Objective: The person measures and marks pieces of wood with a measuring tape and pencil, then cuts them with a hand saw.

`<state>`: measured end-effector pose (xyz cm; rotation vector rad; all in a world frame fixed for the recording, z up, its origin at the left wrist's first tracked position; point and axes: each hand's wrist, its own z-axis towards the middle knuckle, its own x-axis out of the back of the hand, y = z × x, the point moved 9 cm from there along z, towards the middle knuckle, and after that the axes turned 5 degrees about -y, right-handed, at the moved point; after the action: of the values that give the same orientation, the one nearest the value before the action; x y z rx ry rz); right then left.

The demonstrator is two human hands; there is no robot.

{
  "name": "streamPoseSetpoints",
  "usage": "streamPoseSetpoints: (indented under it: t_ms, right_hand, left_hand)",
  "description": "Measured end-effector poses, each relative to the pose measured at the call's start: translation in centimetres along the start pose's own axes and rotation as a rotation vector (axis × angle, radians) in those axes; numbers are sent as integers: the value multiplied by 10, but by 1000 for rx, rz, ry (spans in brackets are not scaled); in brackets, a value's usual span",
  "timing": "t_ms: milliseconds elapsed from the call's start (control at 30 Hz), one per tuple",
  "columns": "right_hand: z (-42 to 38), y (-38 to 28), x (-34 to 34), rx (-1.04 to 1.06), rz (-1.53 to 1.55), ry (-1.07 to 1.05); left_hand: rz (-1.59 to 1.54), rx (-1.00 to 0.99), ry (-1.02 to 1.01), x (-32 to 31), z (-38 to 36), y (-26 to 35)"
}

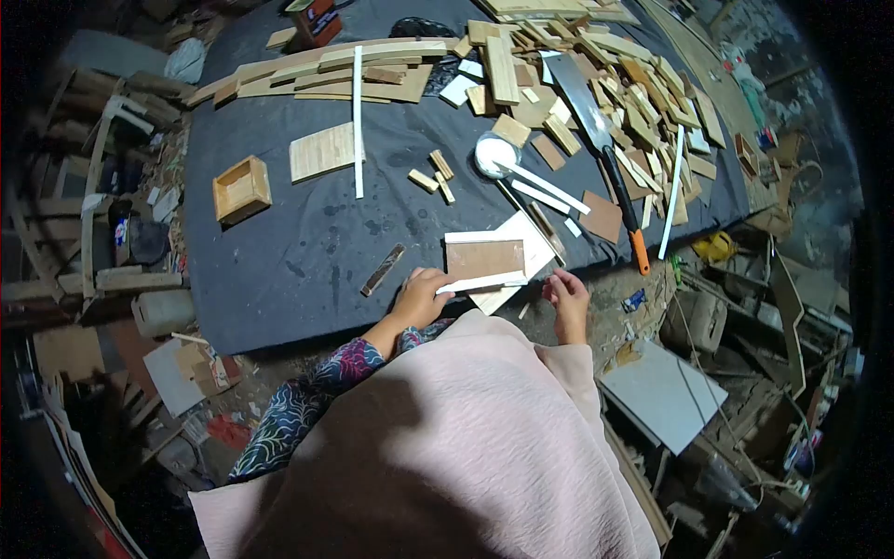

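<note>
A small brown wooden panel [484,258] with white strips [480,282] along its long edges lies near the table's front edge. My left hand [422,296] grips its near left corner, fingers closed around the end of the front strip. Under the panel and to its right are pale flat boards [533,244]. My right hand [567,293] hovers just right of the panel, apart from it, with fingers curled together; anything in them is too small to make out. A tub of white paste [495,152] with a white-coated stick [540,183] stands behind the panel.
A handsaw [594,126] with an orange-tipped handle [638,250] lies across a heap of wood offcuts [652,112] at right. To the left are an open wooden box [241,190], a slatted panel [323,154] and a long white strip [358,121]. Clutter surrounds the table [279,270].
</note>
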<state>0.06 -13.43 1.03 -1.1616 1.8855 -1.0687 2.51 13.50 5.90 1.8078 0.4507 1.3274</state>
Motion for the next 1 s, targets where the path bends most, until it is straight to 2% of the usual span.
streamPoseSetpoints:
  t_ms: [267,467,633,767,867,967,1000]
  right_hand:
    - [-12,20,1,50,-227,100]
    - [3,47,9,105,-399,153]
    - [4,41,-1,124,-479,146]
    - [0,29,-9,189,-588,164]
    - [1,27,-9,211,-621,186]
    - [1,27,-9,203,-604,202]
    - [0,25,-9,193,-585,213]
  left_hand:
    - [187,-149,-23,-17,17,10]
    - [208,-173,-26,-19,21,15]
    - [250,-192,-60,-22,19,14]
    - [229,-174,-88,-25,20,10]
    - [206,-181,-29,-17,18,12]
    - [134,-124,56,-5,15,2]
    - [5,-5,54,-4,14,-14]
